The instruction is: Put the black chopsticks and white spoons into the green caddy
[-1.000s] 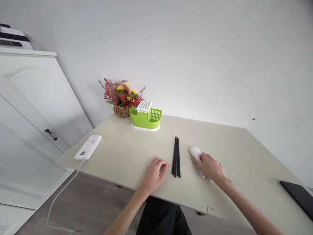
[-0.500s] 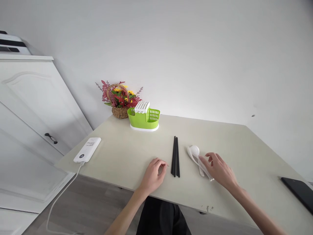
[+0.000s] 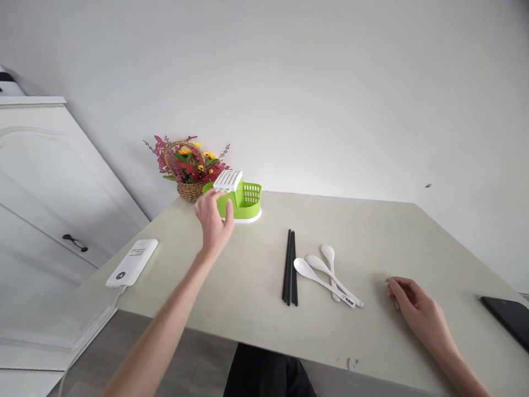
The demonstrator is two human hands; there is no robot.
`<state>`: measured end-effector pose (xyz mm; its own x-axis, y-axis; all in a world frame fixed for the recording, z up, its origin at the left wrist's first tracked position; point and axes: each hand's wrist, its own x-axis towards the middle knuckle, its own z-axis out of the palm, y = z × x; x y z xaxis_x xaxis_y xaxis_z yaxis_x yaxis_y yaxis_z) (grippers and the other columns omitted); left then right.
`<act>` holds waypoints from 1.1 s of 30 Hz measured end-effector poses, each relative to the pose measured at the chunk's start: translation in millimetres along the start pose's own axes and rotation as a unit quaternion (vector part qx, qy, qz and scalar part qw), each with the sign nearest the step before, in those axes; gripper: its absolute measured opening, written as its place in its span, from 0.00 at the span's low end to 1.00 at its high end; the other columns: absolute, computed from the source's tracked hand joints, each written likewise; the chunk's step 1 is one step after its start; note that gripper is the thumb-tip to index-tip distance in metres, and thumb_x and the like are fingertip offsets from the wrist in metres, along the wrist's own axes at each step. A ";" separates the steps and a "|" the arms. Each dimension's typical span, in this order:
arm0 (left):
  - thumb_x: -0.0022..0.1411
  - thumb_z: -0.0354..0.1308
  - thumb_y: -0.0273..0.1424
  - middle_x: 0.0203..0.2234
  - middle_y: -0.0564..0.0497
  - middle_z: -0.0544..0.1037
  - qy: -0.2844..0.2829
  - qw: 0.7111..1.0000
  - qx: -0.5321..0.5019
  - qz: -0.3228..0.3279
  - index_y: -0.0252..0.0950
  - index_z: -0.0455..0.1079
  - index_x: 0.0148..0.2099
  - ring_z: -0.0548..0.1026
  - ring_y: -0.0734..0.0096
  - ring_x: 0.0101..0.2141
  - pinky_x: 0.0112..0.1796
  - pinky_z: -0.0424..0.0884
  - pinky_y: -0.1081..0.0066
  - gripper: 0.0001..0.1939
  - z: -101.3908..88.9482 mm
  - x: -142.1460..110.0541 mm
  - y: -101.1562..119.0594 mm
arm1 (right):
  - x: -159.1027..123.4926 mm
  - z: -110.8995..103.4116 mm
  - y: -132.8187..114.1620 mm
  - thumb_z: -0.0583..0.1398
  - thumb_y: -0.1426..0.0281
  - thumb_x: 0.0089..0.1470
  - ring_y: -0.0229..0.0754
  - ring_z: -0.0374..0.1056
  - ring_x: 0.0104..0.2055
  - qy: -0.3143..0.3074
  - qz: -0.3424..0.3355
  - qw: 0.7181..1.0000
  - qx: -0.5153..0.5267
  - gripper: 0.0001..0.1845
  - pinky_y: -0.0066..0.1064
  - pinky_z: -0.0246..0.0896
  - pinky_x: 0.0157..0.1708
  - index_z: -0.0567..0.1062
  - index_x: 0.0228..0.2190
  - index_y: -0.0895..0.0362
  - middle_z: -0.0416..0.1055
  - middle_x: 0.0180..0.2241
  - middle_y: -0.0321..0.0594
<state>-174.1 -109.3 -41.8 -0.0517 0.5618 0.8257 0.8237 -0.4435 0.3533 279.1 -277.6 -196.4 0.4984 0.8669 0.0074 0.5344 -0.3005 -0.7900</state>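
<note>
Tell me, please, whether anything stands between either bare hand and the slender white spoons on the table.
Nothing visible stands between the right hand and the spoons. The left hand, in front of the slotted green plastic caddy, has the thin black chopsticks lying between it and the spoons, flat on the pale table.

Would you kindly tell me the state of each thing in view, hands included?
Left hand: open, raised
Right hand: loosely curled
White spoons: lying crossed
Black chopsticks: lying side by side
Green utensil caddy: upright
Flower basket: upright, filled
Power bank: lying flat, cable plugged in
Smartphone: lying flat, dark
Cabinet door: closed
</note>
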 end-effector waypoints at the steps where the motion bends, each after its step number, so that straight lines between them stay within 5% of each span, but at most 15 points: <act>1: 0.74 0.51 0.38 0.61 0.38 0.69 0.009 1.000 0.018 -0.001 0.39 0.67 0.57 0.62 0.51 0.65 0.66 0.53 0.50 0.15 4.1 16.1 -5.2 | -0.2 0.7 -0.3 0.55 0.42 0.56 0.47 0.74 0.36 0.003 -0.001 1.000 0.000 0.28 0.36 0.65 0.39 0.76 0.41 0.52 0.80 0.34 0.41; 6: 0.75 0.46 0.39 0.65 0.40 0.68 -0.015 0.997 0.074 -0.005 0.40 0.67 0.62 0.62 0.51 0.66 0.66 0.48 0.48 0.19 24.6 66.5 -40.7 | -0.7 2.2 -1.0 0.56 0.42 0.56 0.47 0.75 0.34 0.002 0.009 1.000 0.000 0.27 0.36 0.66 0.38 0.77 0.40 0.51 0.80 0.33 0.40; 11: 0.77 0.40 0.39 0.60 0.42 0.76 -0.122 0.991 0.049 -0.018 0.38 0.67 0.63 0.73 0.56 0.59 0.63 0.59 0.56 0.23 41.7 63.6 -68.6 | 0.0 2.5 3.3 0.57 0.41 0.54 0.50 0.77 0.39 -0.002 0.017 1.000 -0.012 0.28 0.36 0.67 0.38 0.77 0.41 0.50 0.81 0.37 0.41; 15: 0.77 0.40 0.41 0.57 0.43 0.78 -0.123 0.990 0.051 -0.033 0.39 0.68 0.64 0.78 0.57 0.53 0.55 0.68 0.62 0.23 53.8 56.3 -63.8 | -0.5 2.8 2.2 0.57 0.40 0.52 0.52 0.77 0.42 -0.007 0.032 0.998 -0.046 0.27 0.38 0.68 0.37 0.78 0.39 0.46 0.82 0.38 0.39; 22: 0.78 0.38 0.46 0.45 0.46 0.84 -0.186 0.980 0.066 -0.001 0.42 0.66 0.66 0.81 0.62 0.34 0.38 0.69 0.68 0.27 95.5 48.9 -5.1 | -1.5 2.5 -1.3 0.57 0.40 0.51 0.53 0.77 0.37 0.002 0.013 0.998 -0.062 0.27 0.40 0.69 0.34 0.78 0.37 0.46 0.82 0.39 0.41; 28: 0.76 0.36 0.53 0.28 0.49 0.81 -0.258 0.965 0.044 0.037 0.43 0.64 0.68 0.79 0.62 0.29 0.34 0.67 0.70 0.31 139.2 43.1 68.1 | -1.7 1.9 -8.5 0.57 0.43 0.55 0.50 0.77 0.37 0.004 0.001 0.999 -0.049 0.25 0.34 0.69 0.33 0.78 0.38 0.49 0.81 0.37 0.41; 33: 0.75 0.31 0.56 0.20 0.54 0.75 -0.326 0.943 0.001 0.065 0.44 0.62 0.70 0.76 0.63 0.24 0.32 0.66 0.70 0.35 153.1 38.2 115.0 | -3.1 2.3 -12.6 0.56 0.42 0.56 0.49 0.76 0.40 -0.002 0.022 0.999 -0.044 0.26 0.33 0.68 0.36 0.78 0.38 0.48 0.81 0.36 0.39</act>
<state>5.1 -31.9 -36.9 0.4065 0.8135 0.4159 0.8008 -0.5363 0.2665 269.2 -275.5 -187.9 0.5209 0.8531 -0.0285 0.5694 -0.3722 -0.7330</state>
